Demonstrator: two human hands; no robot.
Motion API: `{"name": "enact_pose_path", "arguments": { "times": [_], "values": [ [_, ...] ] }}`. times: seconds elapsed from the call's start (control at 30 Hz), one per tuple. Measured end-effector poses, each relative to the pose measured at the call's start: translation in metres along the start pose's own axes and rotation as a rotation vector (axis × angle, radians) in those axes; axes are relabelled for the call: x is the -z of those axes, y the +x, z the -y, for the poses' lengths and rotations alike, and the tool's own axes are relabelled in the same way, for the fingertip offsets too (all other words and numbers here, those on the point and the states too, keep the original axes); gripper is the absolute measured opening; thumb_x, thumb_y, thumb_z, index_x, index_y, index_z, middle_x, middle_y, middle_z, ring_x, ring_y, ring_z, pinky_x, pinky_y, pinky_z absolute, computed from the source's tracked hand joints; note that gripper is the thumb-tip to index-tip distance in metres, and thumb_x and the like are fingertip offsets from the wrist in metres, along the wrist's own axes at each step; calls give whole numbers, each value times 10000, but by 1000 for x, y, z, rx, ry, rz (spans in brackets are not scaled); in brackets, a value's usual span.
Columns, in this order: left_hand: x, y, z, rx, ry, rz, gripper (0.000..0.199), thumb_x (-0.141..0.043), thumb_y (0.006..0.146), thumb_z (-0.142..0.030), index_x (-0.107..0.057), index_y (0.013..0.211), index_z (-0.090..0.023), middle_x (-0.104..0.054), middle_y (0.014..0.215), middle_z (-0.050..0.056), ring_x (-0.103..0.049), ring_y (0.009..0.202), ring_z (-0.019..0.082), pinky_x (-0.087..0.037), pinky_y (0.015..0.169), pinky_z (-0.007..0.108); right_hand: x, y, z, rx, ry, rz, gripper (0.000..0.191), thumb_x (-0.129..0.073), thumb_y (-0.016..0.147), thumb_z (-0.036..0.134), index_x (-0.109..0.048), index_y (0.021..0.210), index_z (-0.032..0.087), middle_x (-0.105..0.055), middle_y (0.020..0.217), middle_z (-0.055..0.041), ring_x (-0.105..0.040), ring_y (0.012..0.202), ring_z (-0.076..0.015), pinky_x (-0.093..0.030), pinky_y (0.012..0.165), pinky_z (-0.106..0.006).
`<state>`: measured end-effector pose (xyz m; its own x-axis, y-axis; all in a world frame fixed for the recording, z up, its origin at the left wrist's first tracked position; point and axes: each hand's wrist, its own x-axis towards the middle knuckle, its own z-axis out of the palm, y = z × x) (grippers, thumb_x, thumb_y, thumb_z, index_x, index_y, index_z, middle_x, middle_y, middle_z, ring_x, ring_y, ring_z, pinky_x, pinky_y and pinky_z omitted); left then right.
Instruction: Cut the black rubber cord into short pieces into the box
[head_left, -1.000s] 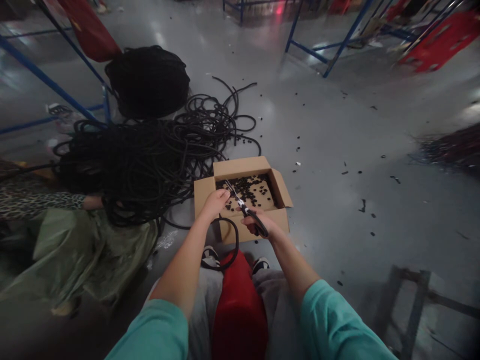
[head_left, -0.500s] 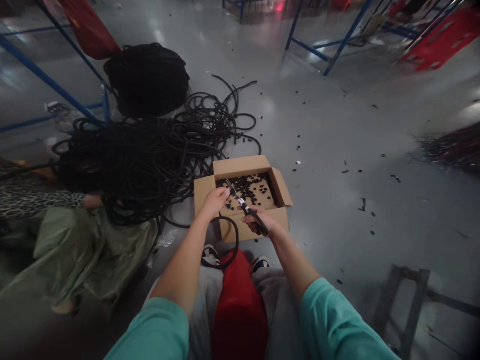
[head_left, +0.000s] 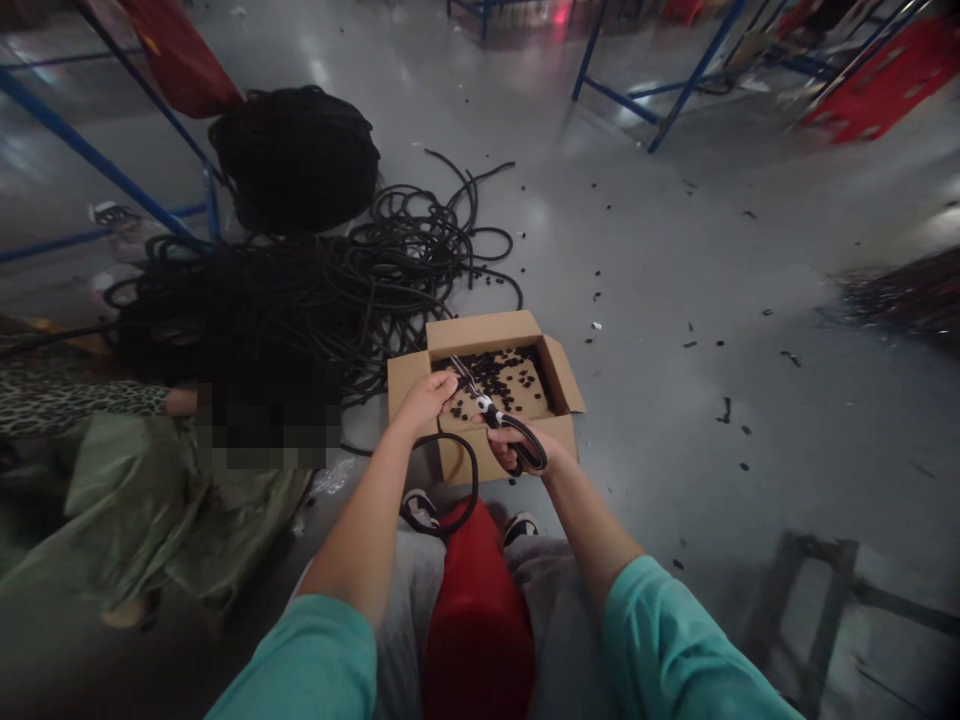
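Observation:
My left hand [head_left: 429, 397] pinches a black cord [head_left: 475, 470] close to its end, over the left side of an open cardboard box [head_left: 502, 325]. From that hand the cord loops down past my knees and runs left toward the pile. My right hand [head_left: 516, 447] is wrapped round the handles of a pair of scissors [head_left: 486, 405], held above the box's near flap. The scissor blades are parted and lie around the cord's end, just beside my left fingertips. Several small black cut pieces [head_left: 491, 375] are scattered on the box's floor.
A tangled pile of black cord [head_left: 300, 290] lies left of the box, with a big coil [head_left: 296, 160] behind it. A co-worker's patterned sleeve [head_left: 82, 388] shows at left. Blue metal frames [head_left: 619, 95] stand at the back. Black scraps litter the grey floor [head_left: 660, 400].
The scissors have opened: their blades and handles are wider apart, with the cord's end now between the blades. My left hand has shifted very slightly left.

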<state>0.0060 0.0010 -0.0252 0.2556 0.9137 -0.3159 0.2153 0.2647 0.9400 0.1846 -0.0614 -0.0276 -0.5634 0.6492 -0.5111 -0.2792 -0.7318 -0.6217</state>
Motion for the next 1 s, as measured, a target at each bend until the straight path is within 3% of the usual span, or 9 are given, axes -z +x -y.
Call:
{"name": "enact_pose_path", "arguments": {
  "times": [0.33, 0.57, 0.77, 1.0],
  "values": [
    [5, -1, -2, -39, 16, 23, 347, -489, 729, -408, -581, 898, -119, -462, 571, -30, -345, 434, 50, -286, 440, 199, 1, 3, -5, -44, 68, 88, 523, -669, 558, 295, -502, 1040, 181, -374, 459, 103, -247, 354, -16, -162, 367, -160],
    [7, -2, -4, -65, 2, 1, 331, -500, 726, -364, -578, 926, -112, -476, 601, -24, -362, 449, 48, -296, 449, 196, -6, 1, 2, 122, -184, -97, 612, -658, 506, 219, -512, 1094, 136, -495, 529, 60, -439, 444, -75, -318, 418, -201],
    [12, -3, -8, -43, 25, -16, 311, -480, 735, -392, -573, 852, -120, -468, 576, -26, -348, 441, 55, -290, 450, 206, -7, -1, 8, 111, -357, -177, 617, -620, 497, 182, -537, 1105, 116, -463, 462, 82, -384, 391, -59, -267, 395, -196],
    [13, -2, -6, -81, 72, -12, 285, -463, 742, -402, -528, 711, -126, -461, 586, -21, -344, 452, 53, -275, 459, 206, -16, -1, 10, 82, -302, -254, 622, -606, 470, 165, -541, 1085, 105, -362, 368, 125, -292, 312, -38, -196, 342, -184]
  ]
}}
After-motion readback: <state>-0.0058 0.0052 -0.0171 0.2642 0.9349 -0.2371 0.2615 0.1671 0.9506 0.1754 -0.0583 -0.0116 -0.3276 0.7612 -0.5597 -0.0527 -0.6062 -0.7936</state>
